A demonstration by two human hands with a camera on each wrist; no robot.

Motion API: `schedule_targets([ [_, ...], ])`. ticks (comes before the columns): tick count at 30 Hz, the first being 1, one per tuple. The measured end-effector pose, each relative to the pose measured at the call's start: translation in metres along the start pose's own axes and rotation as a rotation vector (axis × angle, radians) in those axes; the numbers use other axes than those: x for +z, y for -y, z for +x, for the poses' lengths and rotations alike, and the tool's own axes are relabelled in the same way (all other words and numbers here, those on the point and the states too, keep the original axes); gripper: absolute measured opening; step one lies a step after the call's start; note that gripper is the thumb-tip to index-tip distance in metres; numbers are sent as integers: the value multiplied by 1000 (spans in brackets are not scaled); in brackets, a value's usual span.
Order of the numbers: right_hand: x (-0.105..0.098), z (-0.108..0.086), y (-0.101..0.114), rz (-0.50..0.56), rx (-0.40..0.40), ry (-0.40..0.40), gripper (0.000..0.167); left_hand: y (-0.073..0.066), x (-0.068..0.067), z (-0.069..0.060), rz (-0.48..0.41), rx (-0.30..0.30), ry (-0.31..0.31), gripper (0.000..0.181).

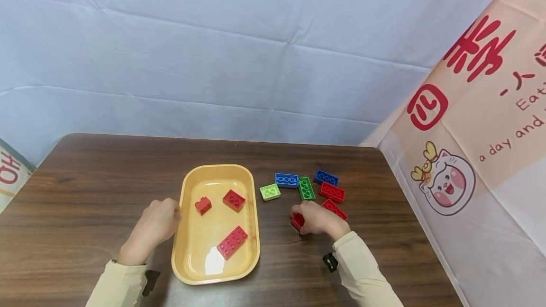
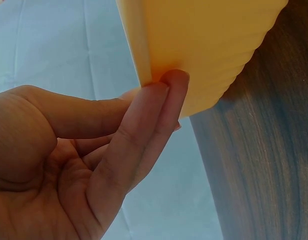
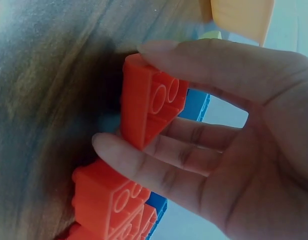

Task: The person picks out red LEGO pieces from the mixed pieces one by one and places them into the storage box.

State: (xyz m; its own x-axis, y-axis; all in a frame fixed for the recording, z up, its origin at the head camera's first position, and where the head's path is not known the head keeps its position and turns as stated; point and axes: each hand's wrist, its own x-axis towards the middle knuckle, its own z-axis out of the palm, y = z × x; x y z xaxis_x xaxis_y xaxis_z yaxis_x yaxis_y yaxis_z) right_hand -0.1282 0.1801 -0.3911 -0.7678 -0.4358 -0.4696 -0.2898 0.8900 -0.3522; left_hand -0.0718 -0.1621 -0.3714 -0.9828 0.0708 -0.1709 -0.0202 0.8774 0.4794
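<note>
My left hand (image 1: 159, 224) pinches the left rim of a yellow tray (image 1: 181, 245), thumb on one side and fingers on the other in the left wrist view. Three red toy bricks lie in the tray: a small one (image 1: 203, 205), a medium one (image 1: 234, 200) and a longer one (image 1: 232, 242). To the right of the tray, my right hand (image 1: 317, 219) holds a red toy brick (image 3: 136, 102) between thumb and fingers, its hollow underside facing the palm. Another red brick (image 1: 334, 209) lies just beyond that hand.
Behind the right hand lie a lime brick (image 1: 270, 192), a blue brick (image 1: 286, 180), a green brick (image 1: 306, 188), a second blue brick (image 1: 326, 177) and a red brick (image 1: 332, 192). The dark wooden table (image 1: 94, 179) meets hanging cloth at its back and right.
</note>
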Motion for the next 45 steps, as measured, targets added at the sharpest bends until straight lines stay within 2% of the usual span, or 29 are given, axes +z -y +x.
schedule_targets([
  [12, -13, -5, 2, -16, -35, -17, 38, 1, 0, -1, 10, 6, -6, 19],
  [25, -31, -12, 8, -18, -9, -30, 42, -1, -1, 0, 4, 5, -6, 17],
  [32, -40, -12, 7, -78, -42, -39, 41, -1, -1, 0, 4, 1, -5, 18],
  [45, -66, -20, 14, -110, -51, -48, 39, 0, -1, 0, 7, 4, 1, 17],
])
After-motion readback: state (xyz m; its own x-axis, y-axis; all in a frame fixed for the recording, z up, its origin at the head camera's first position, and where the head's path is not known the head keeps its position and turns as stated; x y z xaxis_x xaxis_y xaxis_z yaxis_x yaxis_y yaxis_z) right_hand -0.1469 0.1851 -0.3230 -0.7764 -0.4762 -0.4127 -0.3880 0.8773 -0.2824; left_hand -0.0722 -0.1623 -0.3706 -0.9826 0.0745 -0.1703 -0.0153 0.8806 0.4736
